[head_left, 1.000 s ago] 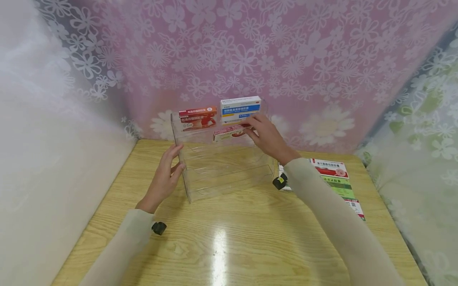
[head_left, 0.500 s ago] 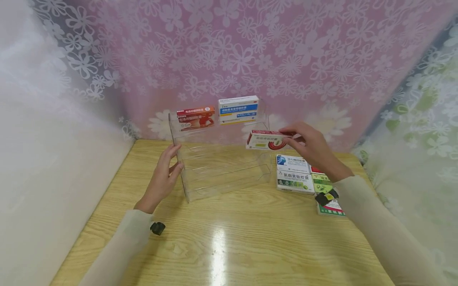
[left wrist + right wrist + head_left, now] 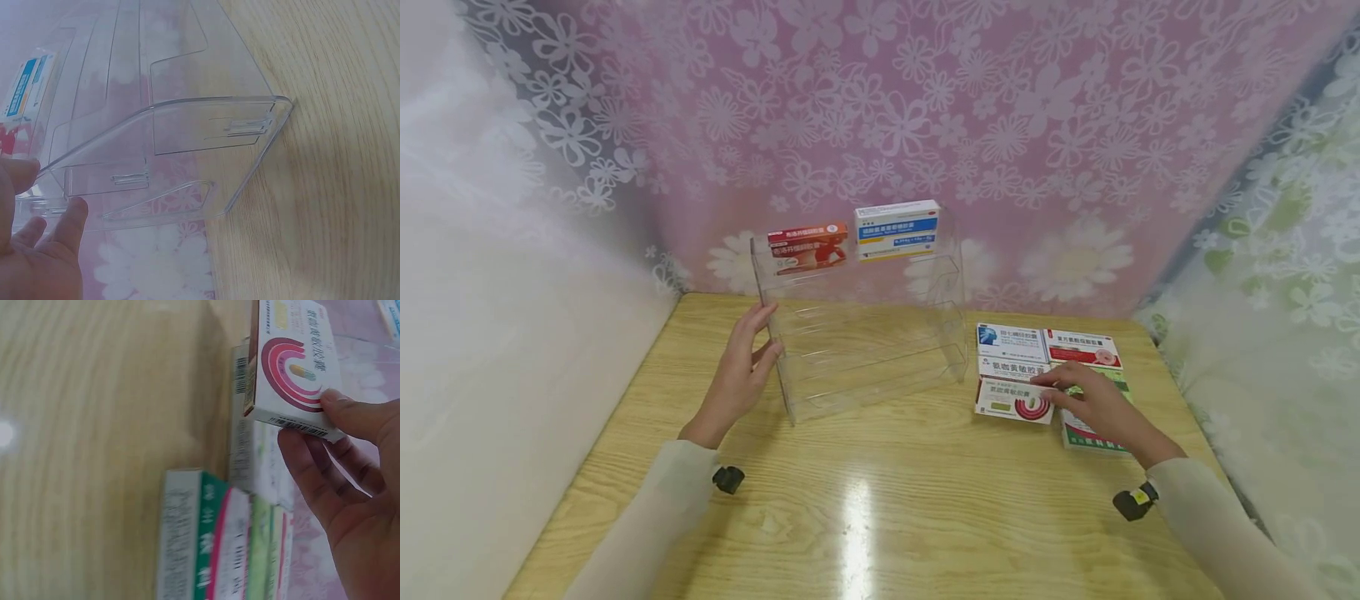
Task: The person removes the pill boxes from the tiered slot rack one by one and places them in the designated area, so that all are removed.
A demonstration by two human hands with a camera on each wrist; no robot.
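A clear plastic tiered display rack stands on the table, its left side panel held at the edge by my left hand. In the left wrist view, the fingers are bent against that clear panel. My right hand pinches a white medicine box with a red arc design between thumb and fingers. The right wrist view shows this box tilted over other boxes, its end facing the hand. On the rack's top tier stand an orange-red medicine box and a white-and-blue medicine box.
Right of the rack, several medicine boxes lie in two columns, among them a white-and-blue box, a red-and-white box and a green-and-white box. They rest on a wood-grain table. A pink floral cloth hangs behind.
My right hand has carried the red-and-white arc-design box from the rack's upper tiers rightward and down to the boxes on the table. My left hand stays at the rack.
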